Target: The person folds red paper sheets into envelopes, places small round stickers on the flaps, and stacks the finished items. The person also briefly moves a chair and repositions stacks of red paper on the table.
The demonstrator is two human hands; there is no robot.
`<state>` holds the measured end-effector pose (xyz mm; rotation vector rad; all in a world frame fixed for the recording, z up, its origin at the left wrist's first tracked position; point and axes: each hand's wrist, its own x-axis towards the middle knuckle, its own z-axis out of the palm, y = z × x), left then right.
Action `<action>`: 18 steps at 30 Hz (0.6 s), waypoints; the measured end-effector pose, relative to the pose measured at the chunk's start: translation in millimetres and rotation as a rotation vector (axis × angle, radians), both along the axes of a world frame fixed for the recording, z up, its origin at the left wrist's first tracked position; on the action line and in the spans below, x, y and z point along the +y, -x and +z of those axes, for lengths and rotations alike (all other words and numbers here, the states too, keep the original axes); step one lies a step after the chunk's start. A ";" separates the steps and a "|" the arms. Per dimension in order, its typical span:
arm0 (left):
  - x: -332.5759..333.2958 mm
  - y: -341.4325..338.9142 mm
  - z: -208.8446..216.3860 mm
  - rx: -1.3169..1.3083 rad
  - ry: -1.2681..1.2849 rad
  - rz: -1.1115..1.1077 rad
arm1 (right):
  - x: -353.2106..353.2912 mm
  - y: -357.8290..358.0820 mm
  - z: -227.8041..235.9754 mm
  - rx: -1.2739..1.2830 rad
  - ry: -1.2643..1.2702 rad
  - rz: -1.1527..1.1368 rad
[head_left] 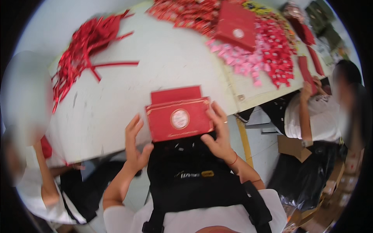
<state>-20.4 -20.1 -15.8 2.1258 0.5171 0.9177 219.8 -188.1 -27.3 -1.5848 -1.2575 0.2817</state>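
A red box (167, 126) with a round pale emblem and gold-coloured trim is in front of me at the table's near edge. Behind its top rises a plain red panel (176, 95); whether it belongs to the box I cannot tell. My right hand (220, 134) grips the box's right end, fingers along the side and thumb at the lower corner. My left hand (136, 144) is beside the left end, fingers and thumb apart, with a small gap to the box.
Red ribbons (91, 42) lie piled at the far left of the white table (155, 58). Small red and pink packets (274, 54) cover the far right around another red box (237, 25). A person at the right holds a red strip (306, 73); another person (42, 186) sits left.
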 end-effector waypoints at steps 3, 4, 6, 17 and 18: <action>-31.7 -12.5 -2.3 -0.237 0.817 0.001 | -1.6 27.0 -22.6 0.515 -0.154 0.041; -34.7 -11.4 -3.5 -0.282 0.995 0.003 | -2.5 32.4 -24.0 0.573 -0.190 0.005; -32.8 -4.2 -12.4 -0.299 1.046 -0.014 | -13.5 28.2 -38.6 0.593 -0.142 0.003; 15.4 -35.9 95.4 0.322 0.105 -0.172 | 20.7 2.6 0.7 0.652 -0.018 0.179; 24.4 -39.1 96.1 0.343 0.195 -0.244 | 23.4 0.4 0.8 0.639 -0.031 0.159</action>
